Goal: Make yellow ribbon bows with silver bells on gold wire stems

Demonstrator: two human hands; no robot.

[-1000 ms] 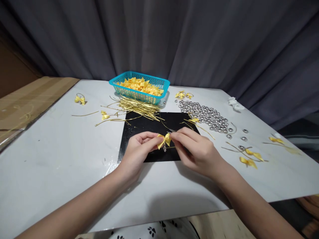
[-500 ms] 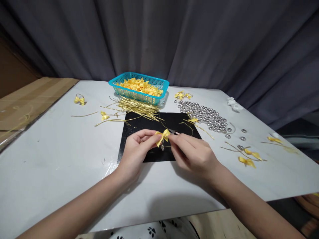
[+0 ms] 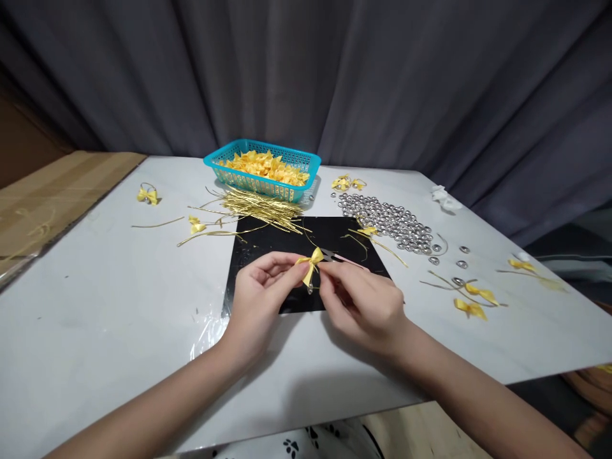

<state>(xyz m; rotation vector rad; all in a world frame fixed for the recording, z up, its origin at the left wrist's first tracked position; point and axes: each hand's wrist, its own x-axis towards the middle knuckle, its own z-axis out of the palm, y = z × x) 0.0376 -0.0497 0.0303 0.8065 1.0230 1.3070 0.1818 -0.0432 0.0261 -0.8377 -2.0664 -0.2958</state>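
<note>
1. While there's only the head view to go on, it shows plenty: the left hand [image 3: 261,290] has the yellow bow [image 3: 313,258] pinched between thumb and fingers, over the black mat [image 3: 246,245], so call that the middle of the clock.
2. Right hand [image 3: 366,303] is at the bow's 3 o'clock, thumb and fingertip pressed together on its edge. Ribbon or cord between them? Too small to tell.
3. A dangling bead [image 3: 310,289] sits at the bow's 6 o'clock, so I'd guess this piece is well underway but not wrapped up.
4. Looks finished, imo: a looped bow [image 3: 148,194] with its bead at 10 o'clock, maybe the little cluster of bows [image 3: 343,183] near 1.
5. Loads left, though: blue basket [image 3: 229,177] heaped with spare bows [image 3: 262,164] at 11, gold cords [image 3: 262,209] just this side of it, big pile of loose beads [image 3: 387,220] at 2.
6. Past 3 o'clock, loose bows [image 3: 480,293] lie near more cords, probably unassembled.
</note>
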